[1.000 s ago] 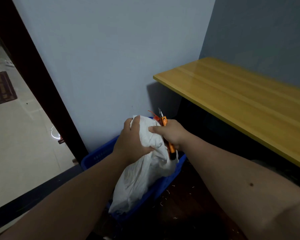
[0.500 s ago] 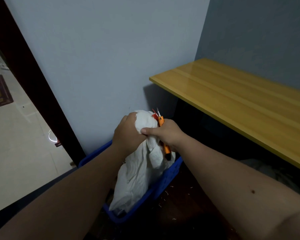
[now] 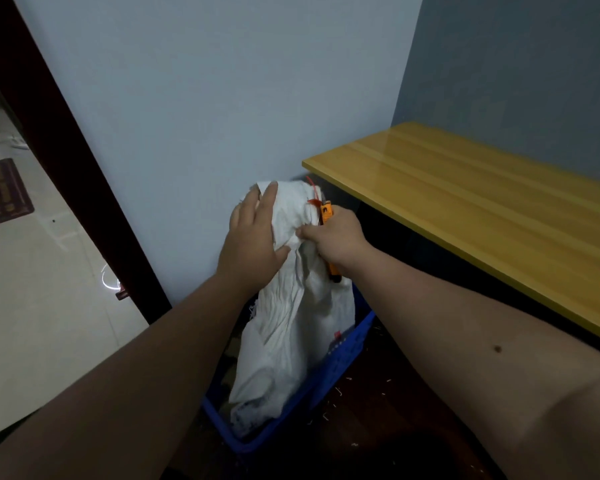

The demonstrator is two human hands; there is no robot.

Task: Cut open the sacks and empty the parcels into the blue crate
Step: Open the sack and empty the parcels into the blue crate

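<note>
A white woven sack (image 3: pixel 291 334) hangs upright with its lower end inside the blue crate (image 3: pixel 343 355) on the floor by the wall. My left hand (image 3: pixel 253 244) lies flat against the sack's upper left side, fingers stretched out. My right hand (image 3: pixel 336 237) pinches the bunched sack fabric near the top and also holds an orange utility knife (image 3: pixel 326 211), whose tip sticks up beside a red tie (image 3: pixel 313 199) at the sack's neck. The sack hides the crate's contents.
A yellow wooden tabletop (image 3: pixel 465 202) runs along the right, above and close to the crate. A pale wall is right behind the sack. A dark door frame (image 3: pixel 66 168) stands to the left, with a light tiled floor beyond. Small white scraps lie on the dark floor (image 3: pixel 378 410).
My left hand has let go of the sack's neck and spread its fingers flat over the fabric. The sack has been lifted slightly. My right hand keeps its hold on knife and fabric.
</note>
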